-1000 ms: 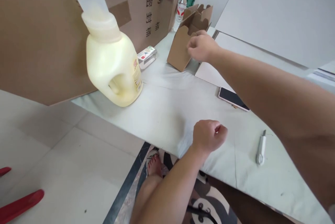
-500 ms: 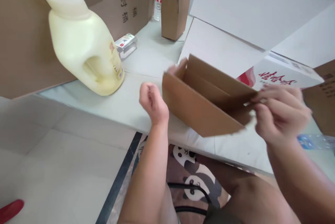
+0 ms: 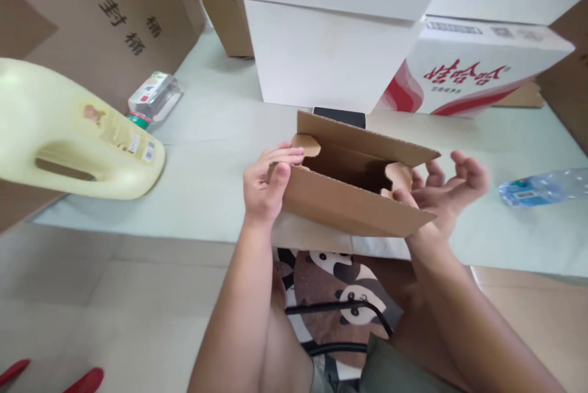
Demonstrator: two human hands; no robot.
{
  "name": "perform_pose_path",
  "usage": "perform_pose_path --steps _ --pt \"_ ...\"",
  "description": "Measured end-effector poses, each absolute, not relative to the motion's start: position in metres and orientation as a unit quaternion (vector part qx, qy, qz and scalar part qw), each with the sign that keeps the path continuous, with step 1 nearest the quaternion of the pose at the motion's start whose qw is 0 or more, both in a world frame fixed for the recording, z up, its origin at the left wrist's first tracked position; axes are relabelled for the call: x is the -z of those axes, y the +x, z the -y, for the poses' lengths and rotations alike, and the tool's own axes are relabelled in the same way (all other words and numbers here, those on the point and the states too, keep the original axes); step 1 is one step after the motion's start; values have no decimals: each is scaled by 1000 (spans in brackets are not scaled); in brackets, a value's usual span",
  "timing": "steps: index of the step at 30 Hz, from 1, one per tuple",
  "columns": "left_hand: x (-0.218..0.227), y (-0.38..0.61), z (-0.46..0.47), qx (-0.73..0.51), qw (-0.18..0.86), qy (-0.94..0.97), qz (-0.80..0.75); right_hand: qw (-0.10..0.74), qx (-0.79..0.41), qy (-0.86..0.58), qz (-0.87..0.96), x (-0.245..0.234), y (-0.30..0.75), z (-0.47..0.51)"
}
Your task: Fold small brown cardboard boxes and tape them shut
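Observation:
A small brown cardboard box (image 3: 349, 200) is held at the table's front edge, its top open toward me. Its two long flaps stand up, and the short end flaps tilt inward. My left hand (image 3: 269, 182) grips the left end, thumb on the near wall and fingers over the end flap. At the other end, my right hand (image 3: 441, 197) has its fingers spread, with the thumb touching the right end flap (image 3: 399, 177). The bottom of the box is in shadow.
On the left stands a pale yellow jug (image 3: 92, 136) beside a clear bottle (image 3: 156, 99) lying down. White cartons (image 3: 331, 56) fill the back. A plastic bottle (image 3: 542, 188) lies at the right. Another brown box (image 3: 225, 7) stands behind, partly hidden.
My right hand has gone from pinching the right end to spread fingers against its flap. My left hand now holds the left end. The view has shifted right.

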State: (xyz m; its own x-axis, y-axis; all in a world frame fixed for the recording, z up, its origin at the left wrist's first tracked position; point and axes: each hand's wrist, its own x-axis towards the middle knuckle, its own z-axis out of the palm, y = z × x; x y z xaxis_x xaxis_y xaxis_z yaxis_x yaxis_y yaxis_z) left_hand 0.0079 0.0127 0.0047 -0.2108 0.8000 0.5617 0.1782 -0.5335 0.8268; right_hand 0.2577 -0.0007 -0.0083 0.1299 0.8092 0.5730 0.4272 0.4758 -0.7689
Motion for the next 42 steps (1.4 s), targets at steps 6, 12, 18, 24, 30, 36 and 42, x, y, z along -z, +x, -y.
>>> perform_pose_path --steps 6,12,18,24,30,36,42 --pt "0 15 -21 -652 222 568 -451 606 -325 -479 546 5 254 2" --pt "10 15 -22 -679 222 529 -458 616 -272 -439 595 21 268 0" --pt "6 14 -15 -625 247 547 -499 628 -245 -411 613 22 268 1" --pt "-3 3 -17 -632 320 470 -527 601 -217 -452 622 32 272 0" --pt "12 -22 -26 -709 429 188 -527 477 -333 -463 669 34 270 0" --pt "17 12 -22 -588 582 126 -547 433 -333 -354 759 10 253 8" --pt "17 20 -10 -526 633 237 -516 456 -287 -362 760 1 266 10"
